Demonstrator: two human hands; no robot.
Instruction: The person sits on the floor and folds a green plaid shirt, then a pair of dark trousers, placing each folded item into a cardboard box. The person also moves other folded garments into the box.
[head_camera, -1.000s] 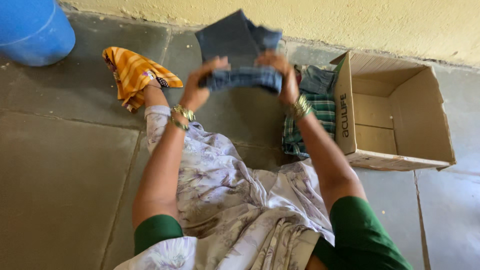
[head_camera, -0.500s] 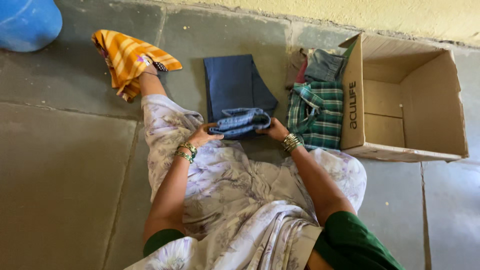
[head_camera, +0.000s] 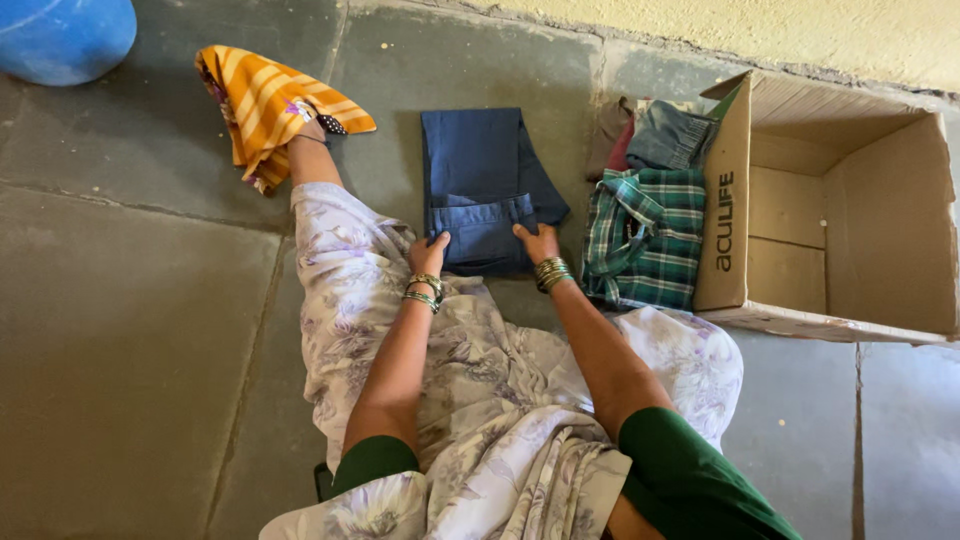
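Both hands, left (head_camera: 428, 252) and right (head_camera: 537, 243), are pressing flat, ungrasping, on soft, limp folded jeans (head_camera: 482, 190), likely best gripped along the thick near fold.

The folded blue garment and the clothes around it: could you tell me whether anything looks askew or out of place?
The orange striped cloth lies crumpled on the floor, apart from the clothes pile. The cardboard box lies tipped on its side.

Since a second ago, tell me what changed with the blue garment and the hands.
Both hands brought the folded blue garment down from the air onto the floor; the left hand and right hand now press its near edge. The plaid shirt and cardboard box stayed put.
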